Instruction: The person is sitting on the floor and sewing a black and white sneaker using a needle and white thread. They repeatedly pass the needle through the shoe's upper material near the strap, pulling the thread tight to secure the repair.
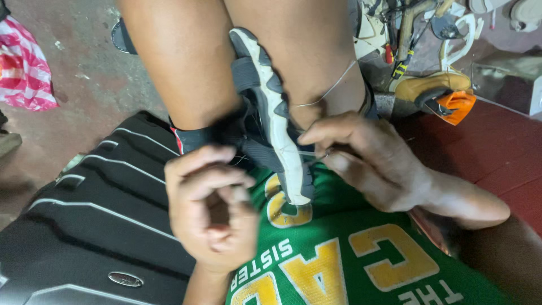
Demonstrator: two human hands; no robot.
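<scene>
- One left hand (212,212), curled closed, beside one shoe (271,113).
- One right hand (361,158) pinches one thread (330,89) at the sole.
- Two knees clamp the shoe.

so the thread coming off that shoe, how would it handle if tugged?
The thread is likely limp and very light: it curves loosely over the knee. It's thin, so probably slippery to pinch; the right hand grips it near the shoe sole. The left hand is fisted beside it.

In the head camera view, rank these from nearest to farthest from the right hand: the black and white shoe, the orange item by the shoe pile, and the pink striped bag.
From the right hand:
1. Black and white shoe, touching its fingers, centre.
2. Orange item, upper right, beside the shoe pile.
3. Pink and white striped bag, far upper left on the floor.
</scene>
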